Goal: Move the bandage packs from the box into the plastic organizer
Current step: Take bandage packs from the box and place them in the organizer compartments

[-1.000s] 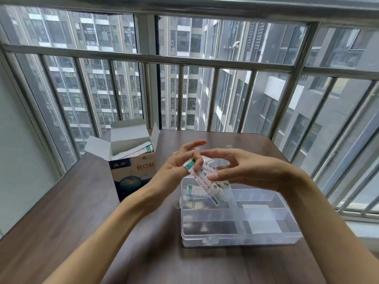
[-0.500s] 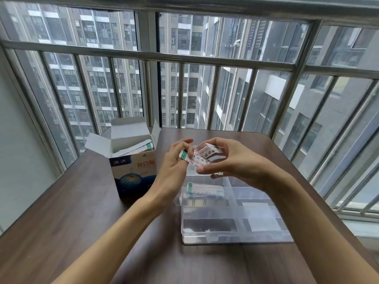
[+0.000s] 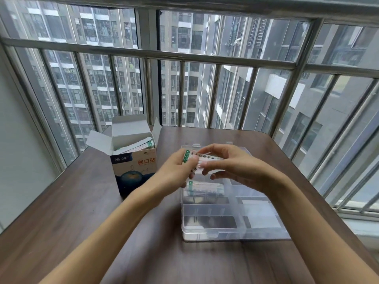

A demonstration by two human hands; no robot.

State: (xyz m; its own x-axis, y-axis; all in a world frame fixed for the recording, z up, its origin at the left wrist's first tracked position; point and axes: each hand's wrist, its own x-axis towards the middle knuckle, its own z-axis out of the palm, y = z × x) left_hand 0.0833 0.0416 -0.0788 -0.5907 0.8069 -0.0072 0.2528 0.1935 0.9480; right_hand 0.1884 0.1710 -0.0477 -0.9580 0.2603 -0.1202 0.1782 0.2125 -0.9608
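An open cardboard bandage box (image 3: 134, 167) stands at the table's back left, with more packs (image 3: 141, 145) sticking out of its top. A clear plastic organizer (image 3: 229, 232) with several compartments lies to its right. Both hands hold a small stack of white bandage packs with green ends (image 3: 202, 158) level above the organizer's far left compartment. My left hand (image 3: 176, 171) grips the stack's green left end. My right hand (image 3: 231, 165) pinches its right part from above. Another pack (image 3: 203, 186) lies inside the organizer, just below the hands.
The dark wooden table (image 3: 67, 203) ends at a metal window railing (image 3: 184, 58) along its far side. A grey wall (image 3: 18, 152) runs along the left, close to the table edge.
The packs went from hanging tilted to lying level between both hands. Both hands shifted a little toward the organizer's far left compartment.
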